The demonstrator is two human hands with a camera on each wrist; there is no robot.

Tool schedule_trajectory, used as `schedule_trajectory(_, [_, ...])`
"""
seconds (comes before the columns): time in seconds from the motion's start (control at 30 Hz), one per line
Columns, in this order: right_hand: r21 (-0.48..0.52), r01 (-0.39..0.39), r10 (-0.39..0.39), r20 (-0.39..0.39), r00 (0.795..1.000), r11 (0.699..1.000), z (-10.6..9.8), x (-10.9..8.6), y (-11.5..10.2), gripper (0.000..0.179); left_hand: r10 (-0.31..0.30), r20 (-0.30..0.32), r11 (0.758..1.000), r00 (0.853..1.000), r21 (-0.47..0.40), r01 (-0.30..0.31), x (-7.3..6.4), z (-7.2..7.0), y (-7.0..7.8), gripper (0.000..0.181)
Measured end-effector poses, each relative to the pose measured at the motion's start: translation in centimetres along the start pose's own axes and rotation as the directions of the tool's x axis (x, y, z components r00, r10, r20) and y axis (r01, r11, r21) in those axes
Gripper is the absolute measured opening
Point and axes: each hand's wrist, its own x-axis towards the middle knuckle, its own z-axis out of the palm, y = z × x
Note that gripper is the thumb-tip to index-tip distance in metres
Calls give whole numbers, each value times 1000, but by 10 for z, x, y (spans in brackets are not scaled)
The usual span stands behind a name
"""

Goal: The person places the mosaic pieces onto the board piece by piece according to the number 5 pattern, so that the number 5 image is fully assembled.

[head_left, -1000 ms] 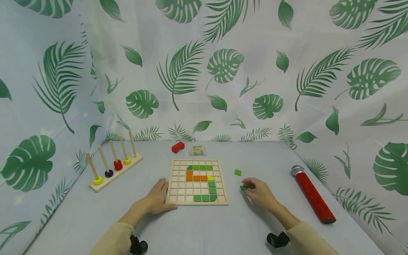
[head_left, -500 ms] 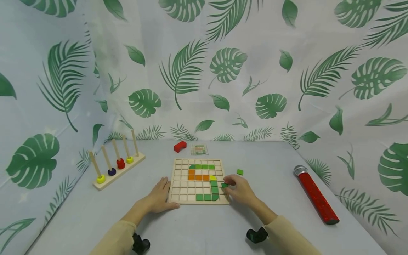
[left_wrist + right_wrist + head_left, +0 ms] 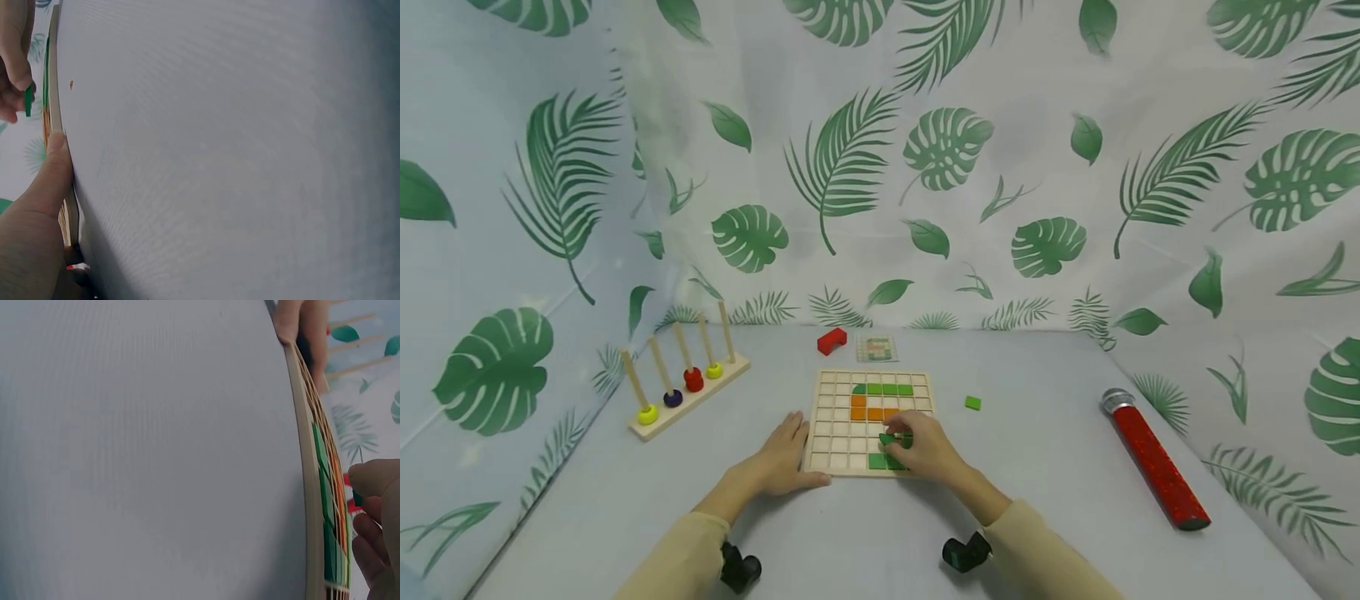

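A wooden grid board (image 3: 838,446) lies on the table, holding green tiles (image 3: 889,389) along its upper part, orange tiles (image 3: 858,407) in the middle and more green tiles (image 3: 877,461) near the front edge. My right hand (image 3: 929,450) pinches a small green tile (image 3: 887,438) between thumb and fingers above the board's right half, hiding some squares. In the left wrist view that tile (image 3: 28,102) stands on edge, apart from the board. My left hand (image 3: 781,457) rests at the board's left side, its thumb (image 3: 53,165) against the front edge.
Right of the board lies a loose green tile (image 3: 973,402). Behind it are a patterned card (image 3: 876,347) and a red arched block (image 3: 831,341). A peg stand with coloured beads (image 3: 693,396) is at left, a red microphone (image 3: 1157,462) at right.
My right hand has carried the green tile leftward from the table beside the board to over its right half. The left hand stays at the board's edge; the head view shifts slightly.
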Motion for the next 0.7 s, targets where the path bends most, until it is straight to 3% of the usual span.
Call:
schedule_trajectory(0.37, [46,41,-45,86,995,998,23,3,-11,32,4,-4,1000,1000,-8,-4,3,1,1,103])
schedule_trajectory(0.7, [29,45,-47,91,995,999,32,5,-15,34,16,-3,1000,1000,-1,-16,0,-3,0,101])
